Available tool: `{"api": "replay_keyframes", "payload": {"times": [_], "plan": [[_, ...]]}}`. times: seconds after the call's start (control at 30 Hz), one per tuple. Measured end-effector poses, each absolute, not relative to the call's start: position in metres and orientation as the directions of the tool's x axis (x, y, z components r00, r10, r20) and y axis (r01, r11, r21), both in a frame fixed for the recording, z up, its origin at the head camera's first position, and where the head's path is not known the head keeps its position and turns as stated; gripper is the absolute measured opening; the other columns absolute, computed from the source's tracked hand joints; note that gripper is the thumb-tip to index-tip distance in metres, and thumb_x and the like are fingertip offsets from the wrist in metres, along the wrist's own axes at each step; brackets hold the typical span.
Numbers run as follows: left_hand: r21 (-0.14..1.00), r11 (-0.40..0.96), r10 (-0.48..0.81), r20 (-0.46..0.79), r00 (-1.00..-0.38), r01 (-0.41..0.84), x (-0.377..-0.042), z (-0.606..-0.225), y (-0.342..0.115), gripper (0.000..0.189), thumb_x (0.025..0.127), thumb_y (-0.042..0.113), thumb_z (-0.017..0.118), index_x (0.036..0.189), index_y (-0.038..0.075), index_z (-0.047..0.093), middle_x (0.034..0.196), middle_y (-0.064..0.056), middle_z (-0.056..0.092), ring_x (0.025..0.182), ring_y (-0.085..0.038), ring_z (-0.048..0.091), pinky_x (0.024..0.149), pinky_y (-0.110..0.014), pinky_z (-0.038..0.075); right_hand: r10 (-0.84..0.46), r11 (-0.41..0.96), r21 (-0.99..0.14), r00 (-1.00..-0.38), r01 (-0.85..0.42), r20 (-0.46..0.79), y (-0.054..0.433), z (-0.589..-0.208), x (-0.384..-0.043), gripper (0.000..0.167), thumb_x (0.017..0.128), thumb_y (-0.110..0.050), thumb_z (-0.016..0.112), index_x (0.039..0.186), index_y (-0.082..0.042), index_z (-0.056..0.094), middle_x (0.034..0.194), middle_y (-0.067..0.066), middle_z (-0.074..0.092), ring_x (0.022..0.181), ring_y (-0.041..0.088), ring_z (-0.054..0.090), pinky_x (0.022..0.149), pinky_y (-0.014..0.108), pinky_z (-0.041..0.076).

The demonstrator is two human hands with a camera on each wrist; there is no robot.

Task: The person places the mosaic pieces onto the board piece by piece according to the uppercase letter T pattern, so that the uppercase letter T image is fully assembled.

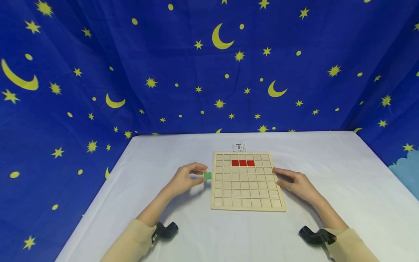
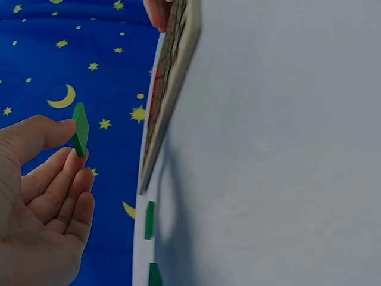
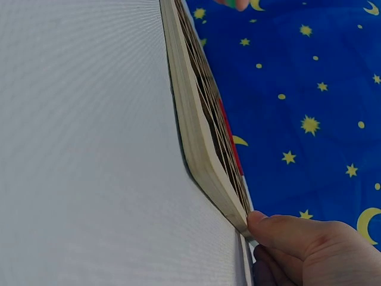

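Between thumb and fingertips, my left hand (image 1: 184, 179) pinches a small flat green tile (image 1: 207, 175), just off the left edge of a wooden grid board (image 1: 247, 209). The left wrist view shows the tile (image 2: 81, 130) edge-on, with the other fingers loosely bent below it. Three red tiles (image 1: 243, 163) lie side by side in the board's second row from the far edge. My right hand (image 1: 299, 185) touches the board's right edge with thumb and finger, fairly straight and spread apart. The right wrist view shows the thumb (image 3: 262, 221) against the board's rim.
A small printed card (image 1: 239, 146) with a grid and coloured squares lies behind the board. Two more green tiles (image 2: 149, 220) rest on the white tablecloth (image 1: 235, 236) in the left wrist view. A blue star-patterned curtain (image 1: 183, 65) stands at the back and sides.
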State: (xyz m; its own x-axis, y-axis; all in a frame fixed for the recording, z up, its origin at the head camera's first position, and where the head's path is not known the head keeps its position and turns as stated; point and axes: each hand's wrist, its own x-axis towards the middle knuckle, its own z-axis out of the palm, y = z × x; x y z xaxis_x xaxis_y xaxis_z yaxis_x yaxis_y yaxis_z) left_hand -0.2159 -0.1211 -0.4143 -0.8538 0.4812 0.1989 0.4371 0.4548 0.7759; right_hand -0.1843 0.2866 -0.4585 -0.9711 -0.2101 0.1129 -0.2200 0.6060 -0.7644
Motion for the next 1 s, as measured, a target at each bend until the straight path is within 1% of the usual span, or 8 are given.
{"api": "replay_keyframes", "payload": {"times": [0.1,0.2,0.4,0.5,0.7,0.83,0.93,1.0], "plan": [[0.78,0.436,0.482,0.219,-0.849,0.449,-0.219,-0.41,-0.119,0.038,0.083,0.011,0.073,0.117,0.0,0.062,0.105,-0.007,0.067,0.097,-0.031,0.061,0.089,-0.047,0.047,-0.213,0.6,-0.768,-0.97,-0.226,0.119,0.287,-0.458,-0.184,0.049,0.088,-0.021,0.069,0.131,-0.005,0.056,0.134,0.013,0.053,0.128,0.038,0.039,0.103,0.054,0.031],[0.774,0.432,0.488,0.231,-0.842,0.463,-0.223,-0.407,-0.115,0.038,0.083,0.011,0.073,0.118,0.001,0.062,0.105,-0.006,0.067,0.098,-0.032,0.061,0.089,-0.049,0.046,-0.214,0.597,-0.769,-0.97,-0.226,0.118,0.288,-0.458,-0.185,0.049,0.088,-0.021,0.068,0.132,-0.004,0.055,0.134,0.013,0.052,0.128,0.038,0.039,0.103,0.054,0.031],[0.746,0.445,0.505,0.247,-0.827,0.495,-0.23,-0.402,-0.102,0.037,0.084,0.012,0.072,0.118,0.002,0.062,0.104,-0.002,0.068,0.099,-0.02,0.06,0.09,-0.04,0.047,-0.213,0.601,-0.769,-0.971,-0.216,0.106,0.288,-0.459,-0.185,0.049,0.088,-0.022,0.068,0.132,-0.005,0.055,0.135,0.012,0.052,0.129,0.037,0.038,0.103,0.053,0.031],[0.741,0.443,0.516,0.25,-0.82,0.505,-0.232,-0.4,-0.092,0.036,0.083,0.013,0.072,0.117,0.004,0.063,0.103,0.0,0.068,0.098,-0.017,0.059,0.09,-0.04,0.047,-0.214,0.598,-0.772,-0.971,-0.217,0.108,0.287,-0.458,-0.184,0.049,0.088,-0.022,0.068,0.132,-0.004,0.055,0.135,0.013,0.052,0.129,0.038,0.038,0.104,0.054,0.031],[0.736,0.43,0.547,0.248,-0.799,0.523,-0.24,-0.396,-0.071,0.034,0.084,0.014,0.071,0.116,0.006,0.064,0.103,0.0,0.069,0.099,-0.021,0.06,0.091,-0.043,0.047,-0.213,0.594,-0.774,-0.971,-0.22,0.112,0.288,-0.456,-0.184,0.049,0.088,-0.022,0.069,0.132,-0.005,0.055,0.134,0.013,0.052,0.129,0.038,0.038,0.104,0.055,0.03],[0.742,0.424,0.564,0.232,-0.792,0.519,-0.245,-0.396,-0.06,0.036,0.085,0.014,0.07,0.119,0.003,0.062,0.106,-0.004,0.068,0.1,-0.022,0.059,0.091,-0.043,0.046,-0.212,0.599,-0.77,-0.971,-0.219,0.112,0.287,-0.457,-0.184,0.048,0.087,-0.021,0.069,0.131,-0.005,0.056,0.134,0.012,0.052,0.129,0.037,0.039,0.104,0.054,0.031],[0.752,0.405,0.583,0.226,-0.781,0.52,-0.248,-0.397,-0.052,0.038,0.085,0.013,0.069,0.12,0.002,0.061,0.108,-0.008,0.067,0.102,-0.026,0.059,0.091,-0.045,0.046,-0.211,0.604,-0.767,-0.972,-0.216,0.107,0.286,-0.458,-0.184,0.049,0.087,-0.022,0.069,0.131,-0.005,0.056,0.134,0.013,0.052,0.129,0.037,0.039,0.103,0.053,0.031],[0.759,0.391,0.592,0.227,-0.773,0.521,-0.25,-0.398,-0.048,0.038,0.086,0.013,0.069,0.121,0.003,0.061,0.109,-0.009,0.067,0.103,-0.028,0.058,0.092,-0.046,0.045,-0.207,0.606,-0.766,-0.973,-0.212,0.105,0.286,-0.458,-0.184,0.049,0.087,-0.022,0.069,0.131,-0.004,0.056,0.134,0.013,0.052,0.128,0.038,0.039,0.103,0.054,0.031]]}}
